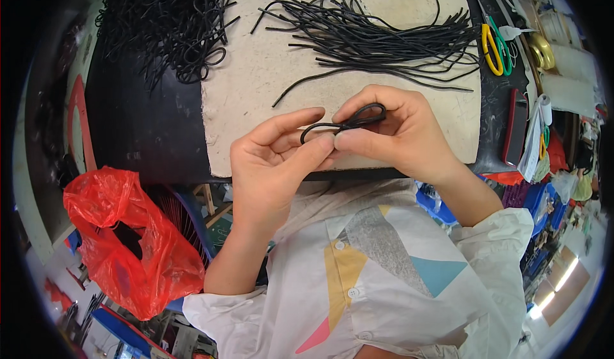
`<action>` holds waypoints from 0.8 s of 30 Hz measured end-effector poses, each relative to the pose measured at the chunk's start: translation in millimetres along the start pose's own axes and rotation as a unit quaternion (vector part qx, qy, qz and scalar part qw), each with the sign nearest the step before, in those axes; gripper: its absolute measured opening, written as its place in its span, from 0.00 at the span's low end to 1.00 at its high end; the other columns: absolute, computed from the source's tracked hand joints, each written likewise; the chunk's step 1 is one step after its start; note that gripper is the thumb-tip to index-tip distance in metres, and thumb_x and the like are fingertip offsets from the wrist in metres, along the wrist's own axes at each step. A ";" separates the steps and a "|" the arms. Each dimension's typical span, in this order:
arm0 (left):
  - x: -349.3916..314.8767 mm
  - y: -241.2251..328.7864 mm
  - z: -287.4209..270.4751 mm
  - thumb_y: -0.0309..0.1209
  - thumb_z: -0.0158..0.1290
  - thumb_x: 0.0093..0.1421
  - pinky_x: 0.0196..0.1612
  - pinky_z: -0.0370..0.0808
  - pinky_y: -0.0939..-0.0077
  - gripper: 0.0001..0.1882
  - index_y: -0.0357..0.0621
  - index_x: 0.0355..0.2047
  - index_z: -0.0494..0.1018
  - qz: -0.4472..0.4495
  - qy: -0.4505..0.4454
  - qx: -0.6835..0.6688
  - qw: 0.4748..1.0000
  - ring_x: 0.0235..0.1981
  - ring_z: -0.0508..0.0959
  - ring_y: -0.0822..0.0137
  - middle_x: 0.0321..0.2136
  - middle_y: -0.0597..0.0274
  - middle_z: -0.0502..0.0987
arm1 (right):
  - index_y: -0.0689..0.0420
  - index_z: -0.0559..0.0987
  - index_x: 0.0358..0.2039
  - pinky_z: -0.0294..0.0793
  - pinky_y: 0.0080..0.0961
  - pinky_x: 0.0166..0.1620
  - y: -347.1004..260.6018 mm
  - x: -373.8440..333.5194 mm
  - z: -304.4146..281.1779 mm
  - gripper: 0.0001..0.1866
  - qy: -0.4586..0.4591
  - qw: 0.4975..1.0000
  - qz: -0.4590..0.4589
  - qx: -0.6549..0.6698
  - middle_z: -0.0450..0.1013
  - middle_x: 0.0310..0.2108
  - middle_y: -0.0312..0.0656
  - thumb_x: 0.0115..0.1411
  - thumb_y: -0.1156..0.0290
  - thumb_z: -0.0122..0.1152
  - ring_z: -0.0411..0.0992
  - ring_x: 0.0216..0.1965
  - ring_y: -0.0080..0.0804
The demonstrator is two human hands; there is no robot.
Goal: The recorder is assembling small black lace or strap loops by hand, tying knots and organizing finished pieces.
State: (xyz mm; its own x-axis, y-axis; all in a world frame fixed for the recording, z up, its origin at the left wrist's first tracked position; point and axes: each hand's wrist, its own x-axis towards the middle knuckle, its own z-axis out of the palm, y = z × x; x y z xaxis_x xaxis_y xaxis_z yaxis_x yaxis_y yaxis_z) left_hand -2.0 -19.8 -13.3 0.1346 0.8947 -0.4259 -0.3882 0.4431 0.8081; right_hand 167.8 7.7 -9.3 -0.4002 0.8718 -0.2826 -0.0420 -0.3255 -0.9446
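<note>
Between my two hands is a black cord (371, 111), bent into loops above the near part of a pale board (256, 90). My left hand (272, 157) pinches it low in the middle, thumb tip against the cord. From the right, my right hand (400, 132) grips the looped part between thumb and fingers. Both thumb tips nearly meet. Beyond the hands lies a bundle of straight black cords (384, 42) across the board. A heap of looped black cords (166, 23) sits at the far left, partly on the board.
Scissors with yellow and green handles (495, 49) lie at the far right on the black tabletop (147, 129). Nearer is a dark red rectangular object (515, 127). A red plastic bag (134, 244) hangs at the left, below the table edge.
</note>
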 end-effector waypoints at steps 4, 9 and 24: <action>-1.5 0.3 4.9 0.16 0.50 0.50 0.31 0.78 0.81 0.12 0.27 0.37 0.67 0.026 0.035 0.013 0.999 0.28 0.78 0.67 0.28 0.50 0.75 | 0.64 0.75 0.30 0.71 0.12 0.34 3.4 -1.5 5.7 0.07 0.035 0.999 -0.013 0.003 0.72 0.27 0.38 0.50 0.76 0.60 0.70 0.30 0.18; -1.5 -6.1 5.4 0.16 0.49 0.50 0.29 0.78 0.82 0.10 0.28 0.35 0.68 0.049 0.053 -0.021 0.997 0.26 0.77 0.68 0.27 0.51 0.75 | 0.64 0.75 0.29 0.71 0.12 0.32 2.7 -2.6 9.7 0.06 0.057 0.998 -0.016 0.018 0.73 0.26 0.38 0.50 0.77 0.59 0.71 0.30 0.19; 4.7 -2.6 -13.6 0.21 0.50 0.53 0.30 0.76 0.82 0.09 0.31 0.36 0.71 -0.070 -0.066 -0.046 0.994 0.27 0.78 0.67 0.28 0.51 0.76 | 0.62 0.77 0.32 0.68 0.13 0.28 7.8 -3.7 2.4 0.08 0.035 0.995 -0.071 -0.055 0.72 0.24 0.35 0.54 0.72 0.57 0.68 0.25 0.17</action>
State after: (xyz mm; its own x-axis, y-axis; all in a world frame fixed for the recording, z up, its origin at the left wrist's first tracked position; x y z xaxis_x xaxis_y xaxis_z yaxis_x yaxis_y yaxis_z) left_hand -12.8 -17.5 -23.0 0.3098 0.8267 -0.4697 -0.4386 0.5626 0.7008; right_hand 166.8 1.1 -15.2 -0.3324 0.9309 -0.1516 0.0085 -0.1578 -0.9874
